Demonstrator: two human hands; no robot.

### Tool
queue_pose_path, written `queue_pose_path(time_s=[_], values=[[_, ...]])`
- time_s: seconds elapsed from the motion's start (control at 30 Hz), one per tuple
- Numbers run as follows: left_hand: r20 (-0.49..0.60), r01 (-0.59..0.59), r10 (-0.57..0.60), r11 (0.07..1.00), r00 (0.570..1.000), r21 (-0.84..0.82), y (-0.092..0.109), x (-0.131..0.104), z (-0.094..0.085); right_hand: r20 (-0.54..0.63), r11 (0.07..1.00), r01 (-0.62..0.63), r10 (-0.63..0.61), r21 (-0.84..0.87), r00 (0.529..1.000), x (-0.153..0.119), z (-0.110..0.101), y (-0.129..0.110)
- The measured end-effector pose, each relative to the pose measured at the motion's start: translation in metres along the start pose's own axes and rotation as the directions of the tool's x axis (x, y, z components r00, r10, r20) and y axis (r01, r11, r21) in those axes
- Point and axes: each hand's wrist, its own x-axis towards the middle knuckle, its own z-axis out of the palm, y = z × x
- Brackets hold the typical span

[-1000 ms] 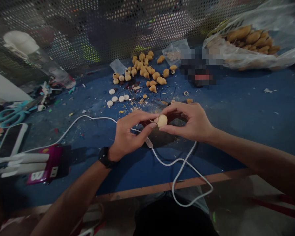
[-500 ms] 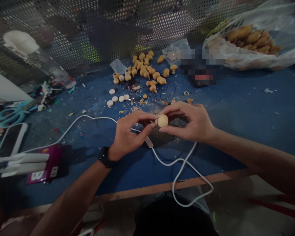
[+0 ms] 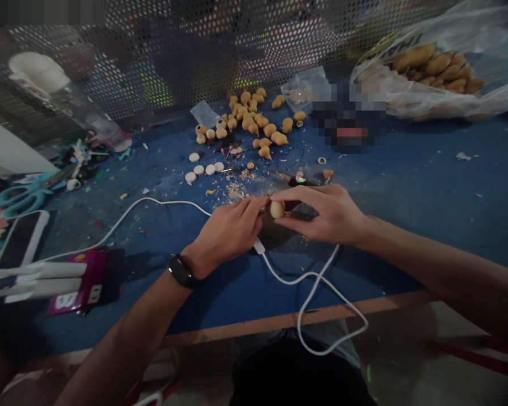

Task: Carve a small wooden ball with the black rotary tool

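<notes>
In front of me, a small pale-tan gourd [image 3: 277, 209] with a round body is held between the thumb and fingertips of my right hand [image 3: 331, 215]. From the left comes my left hand [image 3: 236, 228], its back turned up and its fingers pinched together at the gourd's left side. What those fingertips grip is mostly hidden; a tiny brassy glint shows there. A black band is on my left wrist. Below the left hand, a white cable with an inline switch [image 3: 259, 246] lies on the blue tabletop. Pale shavings [image 3: 236, 190] are scattered just beyond the hands.
Several small gourds [image 3: 248, 121] lie in a heap at the back, with white discs [image 3: 210, 169] in front. A plastic bag of gourds [image 3: 438, 67] stands back right. At left are teal scissors [image 3: 23, 197], a phone [image 3: 21, 239], a purple power strip [image 3: 84, 282] and a clear bottle [image 3: 91, 121].
My left hand has rolled over, so its back now faces up and its fingers are closer together. The gourd has shifted slightly left between the hands. A dark item now shows beyond the right hand.
</notes>
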Motion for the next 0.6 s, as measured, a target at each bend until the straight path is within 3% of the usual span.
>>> queue_pose_path(time_s=[0.13, 0.23, 0.4, 0.6], values=[[0.291, 0.097, -0.127, 0.989, 0.948, 0.116, 0.01, 0.008, -0.007, 0.049, 0.988, 0.071, -0.065, -0.14, 0.997, -0.004, 0.004, 0.006], [0.416, 0.136, -0.193, 0.977, 0.889, 0.163, 0.016, 0.013, -0.01, 0.056, 0.977, 0.119, -0.111, -0.176, 0.992, -0.006, 0.006, 0.008], [0.442, 0.131, -0.224, 0.964, 0.869, 0.232, 0.018, 0.015, -0.011, 0.056, 0.957, 0.196, -0.189, -0.215, 0.98, -0.006, 0.007, 0.004], [0.417, 0.121, -0.213, 0.964, 0.884, 0.236, 0.018, 0.013, -0.01, 0.06, 0.98, 0.141, -0.133, -0.138, 0.989, -0.005, 0.007, 0.001]])
